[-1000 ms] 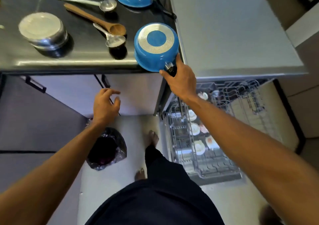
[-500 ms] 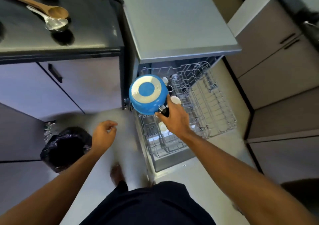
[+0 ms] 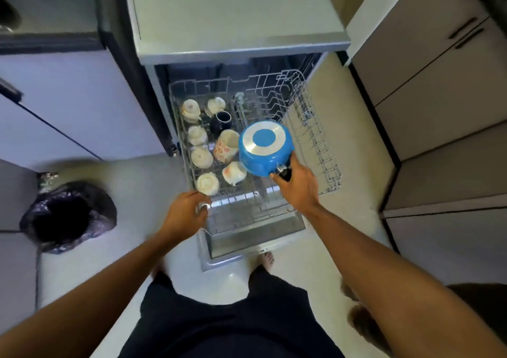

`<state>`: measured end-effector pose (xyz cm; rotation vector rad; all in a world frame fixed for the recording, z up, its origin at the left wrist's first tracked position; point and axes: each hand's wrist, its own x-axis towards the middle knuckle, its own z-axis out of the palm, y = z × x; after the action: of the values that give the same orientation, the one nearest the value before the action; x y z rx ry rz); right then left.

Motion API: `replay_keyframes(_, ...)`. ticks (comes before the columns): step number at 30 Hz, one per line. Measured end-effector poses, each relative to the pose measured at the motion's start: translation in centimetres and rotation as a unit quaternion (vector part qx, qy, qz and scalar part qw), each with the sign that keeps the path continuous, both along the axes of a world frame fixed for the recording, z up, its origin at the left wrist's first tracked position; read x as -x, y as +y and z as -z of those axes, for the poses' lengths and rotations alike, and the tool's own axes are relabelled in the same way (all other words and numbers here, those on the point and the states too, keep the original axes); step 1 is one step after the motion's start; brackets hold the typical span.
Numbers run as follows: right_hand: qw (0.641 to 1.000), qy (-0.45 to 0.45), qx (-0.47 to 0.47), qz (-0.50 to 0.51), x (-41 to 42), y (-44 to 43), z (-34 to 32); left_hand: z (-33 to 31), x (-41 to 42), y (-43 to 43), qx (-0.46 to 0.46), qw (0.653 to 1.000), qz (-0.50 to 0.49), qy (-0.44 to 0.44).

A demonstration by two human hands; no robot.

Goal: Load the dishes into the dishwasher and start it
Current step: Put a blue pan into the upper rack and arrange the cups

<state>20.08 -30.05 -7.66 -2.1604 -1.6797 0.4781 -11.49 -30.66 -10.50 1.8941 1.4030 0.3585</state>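
A pale tiled floor is seen from above, with grey cabinets at the right and a dark worktop cut off at the upper left corner. A bin lined with a dark bag is set on the floor at the left. Between them the dishwasher is open, its rack pulled out over the lowered door. The rear of the rack is lost in shadow under the machine's top. Several pale cups and one dark cup are placed upside down or tilted in the rack's left part; their patterns are hard to make out.

A blue pot is held bottom-up over the middle of the rack, just right of the cups; whether it touches the wires cannot be told. Its black handle is mostly hidden inside the right hand, whose grip is closed firmly around it. The left hand is placed at the rack's front left corner, fingers curled loosely; whether anything is actually grasped there cannot be told, as the spot is blurred and glare-lit.
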Motion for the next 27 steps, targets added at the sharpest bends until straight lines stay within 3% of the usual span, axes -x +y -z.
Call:
replay_keyframes(8, 0.996, 0.067, 0.048, -0.039, -9.3, 2.3, 3.4, 2.0, -10.6, -3.2, 0.031, 0.997, -0.021, 0.068)
replay_keyframes(17, 0.982, 0.032, 0.091, -0.162, -11.7, 5.7, 8.0, 4.2, -16.4, -3.4, 0.037, 0.993, -0.009, 0.108)
replay_keyframes(27, 0.972, 0.084, 0.13, -0.176, -13.0, 6.1, 13.2, 8.2, -19.4, -3.7, 0.058, 0.99, -0.01, 0.124)
